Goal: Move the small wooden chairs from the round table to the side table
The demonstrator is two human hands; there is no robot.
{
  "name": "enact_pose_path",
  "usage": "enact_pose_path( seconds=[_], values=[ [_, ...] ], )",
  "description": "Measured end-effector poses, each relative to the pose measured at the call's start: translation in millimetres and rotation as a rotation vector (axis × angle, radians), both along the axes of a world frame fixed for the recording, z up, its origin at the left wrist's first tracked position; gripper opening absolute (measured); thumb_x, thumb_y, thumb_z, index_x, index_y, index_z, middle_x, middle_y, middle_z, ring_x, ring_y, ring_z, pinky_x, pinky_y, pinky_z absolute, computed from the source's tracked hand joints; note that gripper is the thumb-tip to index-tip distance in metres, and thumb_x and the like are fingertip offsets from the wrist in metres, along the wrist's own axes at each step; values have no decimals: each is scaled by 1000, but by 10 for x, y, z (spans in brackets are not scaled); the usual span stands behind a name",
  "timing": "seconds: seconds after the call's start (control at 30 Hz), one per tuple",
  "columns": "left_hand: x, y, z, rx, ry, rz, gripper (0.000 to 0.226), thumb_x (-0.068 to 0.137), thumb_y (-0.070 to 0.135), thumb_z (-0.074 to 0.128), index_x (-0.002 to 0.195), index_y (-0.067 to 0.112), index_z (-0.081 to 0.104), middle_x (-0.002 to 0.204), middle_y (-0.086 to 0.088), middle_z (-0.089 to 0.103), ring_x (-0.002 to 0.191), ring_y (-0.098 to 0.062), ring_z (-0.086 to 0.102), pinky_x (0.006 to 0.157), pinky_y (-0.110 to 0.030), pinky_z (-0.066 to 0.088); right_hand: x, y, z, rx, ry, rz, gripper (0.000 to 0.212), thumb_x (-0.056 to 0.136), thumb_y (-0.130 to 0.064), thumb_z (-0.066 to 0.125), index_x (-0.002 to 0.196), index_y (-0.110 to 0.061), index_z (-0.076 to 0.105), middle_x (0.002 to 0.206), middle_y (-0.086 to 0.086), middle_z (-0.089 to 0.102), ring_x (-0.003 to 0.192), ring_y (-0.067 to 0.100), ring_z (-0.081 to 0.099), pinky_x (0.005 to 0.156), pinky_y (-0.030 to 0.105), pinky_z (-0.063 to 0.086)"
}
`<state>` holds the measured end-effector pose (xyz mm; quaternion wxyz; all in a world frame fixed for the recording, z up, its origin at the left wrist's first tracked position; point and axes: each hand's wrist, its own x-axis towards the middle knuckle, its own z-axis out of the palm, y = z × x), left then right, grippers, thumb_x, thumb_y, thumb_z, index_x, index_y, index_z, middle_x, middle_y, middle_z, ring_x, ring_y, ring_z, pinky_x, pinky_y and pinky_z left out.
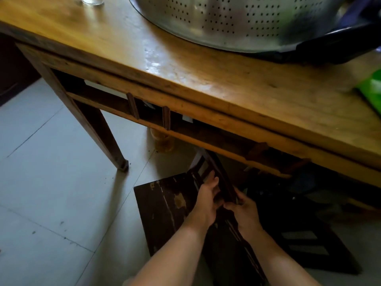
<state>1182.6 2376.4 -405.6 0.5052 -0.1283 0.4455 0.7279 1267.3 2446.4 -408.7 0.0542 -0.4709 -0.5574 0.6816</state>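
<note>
Here, both hands are gripping the backrest of a dark chair, low down by the near edge of a wooden table. The left hand is closing around the top rail with its fingers curling over it, and the right hand is clamping the same rail from the right. The chair is sitting below the tabletop, its seat spreading out to the left of the hands over the pale floor; whether its legs are touching the floor cannot be told.

The trouble is likely lying overhead. The table apron is hanging just beyond the backrest, so lifting straight up could be knocking the rail, or the knuckles, against it. Another dark chair is crowding in on the right, nearly touching, and a sideways swing could be catching on it. With both hands holding one rail and nothing supporting the seat, the chair could also be tipping forward as it rises. The big colander on the far side of the table and the glass at the far left could rattle if the table is bumped.
</note>
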Motion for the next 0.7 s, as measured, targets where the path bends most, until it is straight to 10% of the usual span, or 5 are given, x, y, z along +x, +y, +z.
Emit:
enact_pose_path(
  seconds=[0.37, 0.7],
  values=[
    [105, 213, -99, -13, -18, 14, 27, 92, 36, 48, 117, 31, 58, 114, 5, 64, 115, -20, 55, 98, -42, 43, 99, 198, -157, -45, -8, 3, 33, 89, -9, 58, 118, -25, 64, 120, 8, 64, 113, 25, 58, 101, 49, 44],
    [-36, -156, 393, -32, 58, 85, 54, 94, 42, 41, 144, 20, 35, 145, -5, 46, 132, -24, 41, 112, -48, 26, -4, 140, 314, -40, 94, -76, 47, 87, -32, 58, 133, -32, 49, 122, -8, 57, 108, 9, 52, 87, 31, 43]
  ],
)
